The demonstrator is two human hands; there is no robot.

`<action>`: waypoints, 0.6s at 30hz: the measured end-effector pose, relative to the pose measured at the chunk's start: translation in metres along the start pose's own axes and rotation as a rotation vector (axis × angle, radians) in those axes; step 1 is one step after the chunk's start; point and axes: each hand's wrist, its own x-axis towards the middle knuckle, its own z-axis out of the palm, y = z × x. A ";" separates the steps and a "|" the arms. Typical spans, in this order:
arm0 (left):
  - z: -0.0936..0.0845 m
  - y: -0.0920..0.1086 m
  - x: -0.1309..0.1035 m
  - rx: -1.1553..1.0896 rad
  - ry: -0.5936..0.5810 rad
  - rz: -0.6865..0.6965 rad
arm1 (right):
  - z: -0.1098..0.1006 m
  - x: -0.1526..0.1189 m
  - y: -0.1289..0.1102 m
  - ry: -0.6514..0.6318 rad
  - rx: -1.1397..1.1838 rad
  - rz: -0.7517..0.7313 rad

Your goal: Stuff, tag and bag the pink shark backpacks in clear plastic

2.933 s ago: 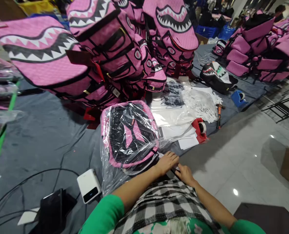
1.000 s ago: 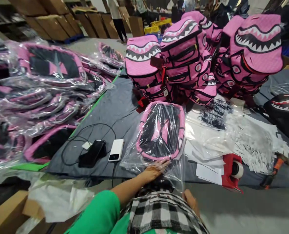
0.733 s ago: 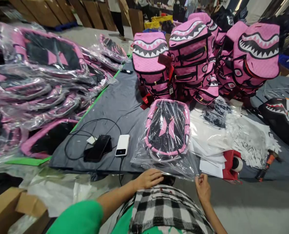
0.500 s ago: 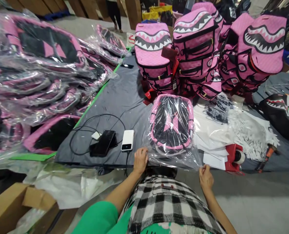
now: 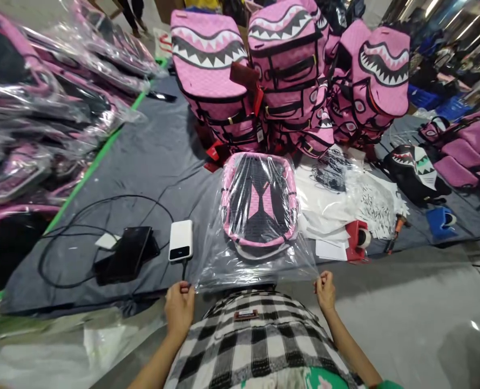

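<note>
A pink and black backpack (image 5: 259, 200) lies flat inside a clear plastic bag (image 5: 223, 273) at the table's front edge. My left hand (image 5: 180, 308) is closed at the bag's near left corner, fingers pinching the film. At the near right corner my right hand (image 5: 325, 292) pinches the plastic too. Between the two hands the bag's near edge is stretched wide, towards my checked apron (image 5: 240, 340). Left of the bag, close to my left hand, lies a white power bank (image 5: 181, 240) with a cable plugged in.
Pink shark-mouth backpacks (image 5: 211, 70) stand in stacks behind. Bagged backpacks (image 5: 69, 108) pile up at left. A black phone (image 5: 128, 254) and looped cable lie left. Rightwards are white papers (image 5: 331, 249), a red tape dispenser (image 5: 357, 242), an orange-handled tool (image 5: 396, 232) and a blue dispenser (image 5: 441, 222).
My hands have moved farther apart, and the bag's near edge is now pulled out wider and flatter. The view has shifted right, so the table's things appear farther left.
</note>
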 end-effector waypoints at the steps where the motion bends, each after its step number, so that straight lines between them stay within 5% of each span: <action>1: -0.007 -0.004 -0.003 -0.007 -0.059 0.039 | -0.005 0.001 0.004 -0.010 0.006 0.010; 4: -0.027 -0.012 -0.003 -0.026 -0.186 0.110 | -0.020 0.010 0.011 -0.002 -0.003 0.046; 7: -0.031 0.000 0.013 -0.092 -0.211 -0.013 | -0.026 0.028 0.003 0.002 -0.033 0.049; 12: 0.005 0.031 0.044 -0.208 -0.339 -0.149 | -0.001 0.050 -0.035 -0.118 -0.090 0.027; 18: 0.042 0.019 0.045 -0.259 -0.287 -0.225 | 0.020 0.047 -0.049 -0.118 -0.268 0.075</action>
